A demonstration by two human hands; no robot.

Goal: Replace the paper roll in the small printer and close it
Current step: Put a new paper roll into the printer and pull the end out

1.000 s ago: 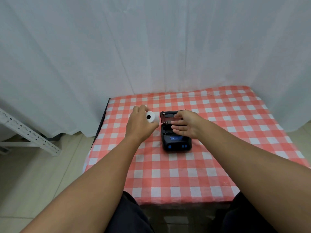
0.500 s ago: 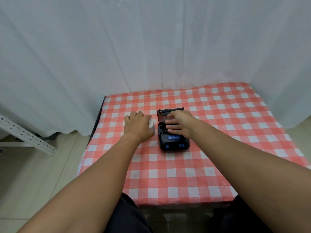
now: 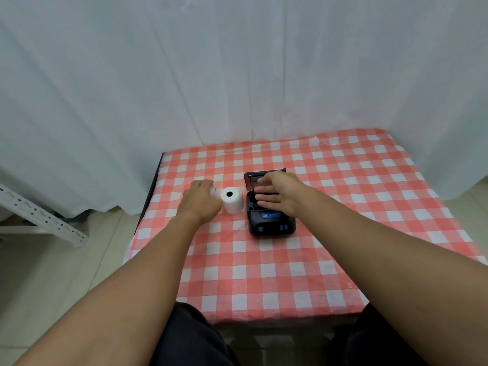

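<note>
A small black printer point(image 3: 272, 225) with blue buttons sits mid-table, its lid point(image 3: 254, 176) tipped up at the back. My right hand point(image 3: 280, 192) lies flat over the open paper bay, fingers spread and holding nothing, so the bay's inside is mostly hidden. A white paper roll point(image 3: 232, 199) stands on end just left of the printer, free of both hands. My left hand point(image 3: 202, 201) is left of that roll, fingers curled over a second white roll point(image 3: 213, 189), of which only an edge shows.
The table wears a red-and-white checked cloth point(image 3: 290, 273); its left edge point(image 3: 153, 186) is close to my left hand. White curtains point(image 3: 237, 75) hang right behind the table. A white perforated metal rack point(image 3: 39, 215) stands on the floor at left.
My left hand lowered the roll it held in the air, stood it on the table beside the printer, let go, and shifted left onto another roll. My right hand stayed over the printer.
</note>
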